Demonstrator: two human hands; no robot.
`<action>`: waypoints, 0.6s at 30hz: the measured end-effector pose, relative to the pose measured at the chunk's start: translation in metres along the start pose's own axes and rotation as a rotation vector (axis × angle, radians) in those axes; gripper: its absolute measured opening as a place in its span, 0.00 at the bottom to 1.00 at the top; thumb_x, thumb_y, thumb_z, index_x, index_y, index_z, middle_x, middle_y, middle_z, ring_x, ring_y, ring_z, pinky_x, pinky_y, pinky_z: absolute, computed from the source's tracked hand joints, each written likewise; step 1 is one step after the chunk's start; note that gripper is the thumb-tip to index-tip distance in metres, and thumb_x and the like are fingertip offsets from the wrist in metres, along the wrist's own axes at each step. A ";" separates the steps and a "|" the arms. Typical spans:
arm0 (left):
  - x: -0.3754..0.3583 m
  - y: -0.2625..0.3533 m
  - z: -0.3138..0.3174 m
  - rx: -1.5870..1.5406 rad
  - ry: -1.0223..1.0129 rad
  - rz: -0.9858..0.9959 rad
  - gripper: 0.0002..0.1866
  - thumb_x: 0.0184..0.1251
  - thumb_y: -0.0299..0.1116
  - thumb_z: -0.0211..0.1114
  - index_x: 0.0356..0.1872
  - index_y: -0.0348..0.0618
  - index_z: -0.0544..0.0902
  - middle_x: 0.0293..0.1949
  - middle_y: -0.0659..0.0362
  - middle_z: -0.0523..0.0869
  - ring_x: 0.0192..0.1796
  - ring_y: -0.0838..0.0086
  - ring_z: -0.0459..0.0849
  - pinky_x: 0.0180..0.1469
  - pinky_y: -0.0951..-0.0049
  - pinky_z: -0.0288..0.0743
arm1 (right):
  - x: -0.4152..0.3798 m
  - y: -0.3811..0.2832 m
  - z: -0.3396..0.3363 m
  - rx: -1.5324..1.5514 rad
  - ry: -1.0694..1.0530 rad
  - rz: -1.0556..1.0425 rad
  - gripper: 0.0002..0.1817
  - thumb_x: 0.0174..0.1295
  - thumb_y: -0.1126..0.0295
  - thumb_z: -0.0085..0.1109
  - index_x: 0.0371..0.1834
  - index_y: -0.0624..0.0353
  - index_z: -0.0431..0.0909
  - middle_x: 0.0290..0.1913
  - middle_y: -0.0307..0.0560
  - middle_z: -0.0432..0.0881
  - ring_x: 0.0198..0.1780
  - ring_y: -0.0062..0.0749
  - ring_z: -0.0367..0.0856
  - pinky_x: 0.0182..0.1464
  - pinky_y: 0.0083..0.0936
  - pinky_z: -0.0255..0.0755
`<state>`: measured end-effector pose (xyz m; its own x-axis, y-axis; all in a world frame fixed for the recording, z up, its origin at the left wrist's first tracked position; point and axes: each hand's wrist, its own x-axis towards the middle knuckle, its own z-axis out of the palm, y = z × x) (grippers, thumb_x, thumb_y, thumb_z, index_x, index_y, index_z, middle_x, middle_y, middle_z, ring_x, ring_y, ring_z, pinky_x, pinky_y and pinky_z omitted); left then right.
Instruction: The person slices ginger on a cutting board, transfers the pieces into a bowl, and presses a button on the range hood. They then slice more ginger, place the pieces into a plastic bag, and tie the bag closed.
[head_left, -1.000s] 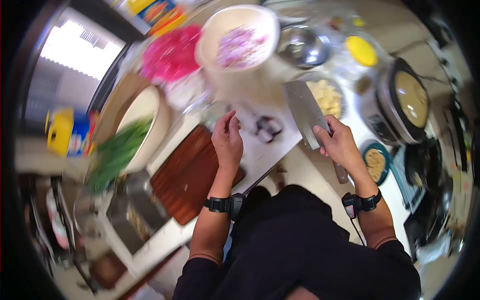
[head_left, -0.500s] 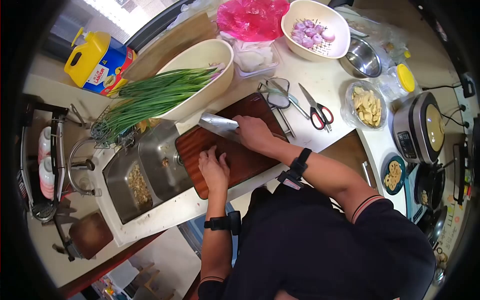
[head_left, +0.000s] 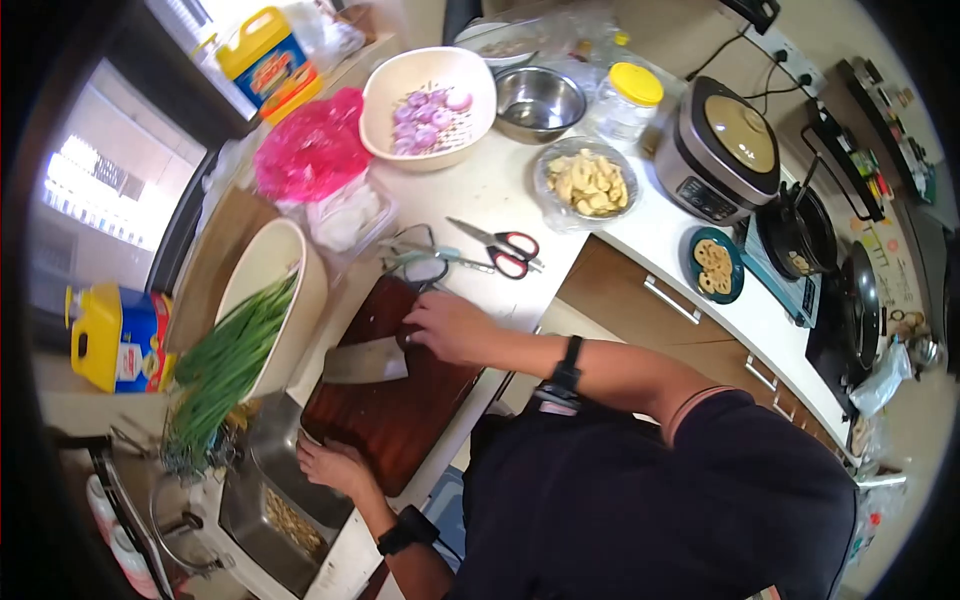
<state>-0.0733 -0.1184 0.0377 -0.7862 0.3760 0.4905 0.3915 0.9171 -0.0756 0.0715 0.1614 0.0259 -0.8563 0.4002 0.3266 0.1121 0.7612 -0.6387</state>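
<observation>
A cleaver (head_left: 366,362) lies with its broad blade flat over the dark wooden cutting board (head_left: 400,430). My right hand (head_left: 452,328) is closed at the handle end, hiding the handle. My left hand (head_left: 335,466) is at the board's left edge beside the sink, its fingers stretched out and apart from the blade. Whether those fingertips touch any small scrap is too small to tell. Just past the board's far corner lie a peeler-like tool (head_left: 412,255) and red-and-black scissors (head_left: 500,248).
The steel sink (head_left: 285,440) holds brownish scraps. Green onions (head_left: 225,350) hang from a cream basin (head_left: 305,310). Farther back stand a colander (head_left: 375,105) of shallots, a steel bowl (head_left: 540,105), a bowl of sliced ginger (head_left: 588,183) and a rice cooker (head_left: 715,150).
My view has swung right. My left hand has moved from the middle of the board to its sink-side edge. The cleaver blade, tilted before, now lies flatter across the board.
</observation>
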 end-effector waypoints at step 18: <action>0.007 0.457 0.011 -1.535 -1.243 -0.442 0.29 0.78 0.35 0.56 0.73 0.29 0.63 0.56 0.52 0.78 0.49 0.66 0.80 0.53 0.66 0.78 | -0.105 0.258 -0.266 0.550 0.506 1.339 0.31 0.73 0.49 0.51 0.61 0.69 0.78 0.50 0.58 0.86 0.47 0.48 0.84 0.51 0.42 0.77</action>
<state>0.0951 0.3048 -0.0030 -0.4983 0.6855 -0.5309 -0.4061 0.3565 0.8415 0.3245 0.4520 0.0124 -0.0129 0.8298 -0.5580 0.3454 -0.5200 -0.7812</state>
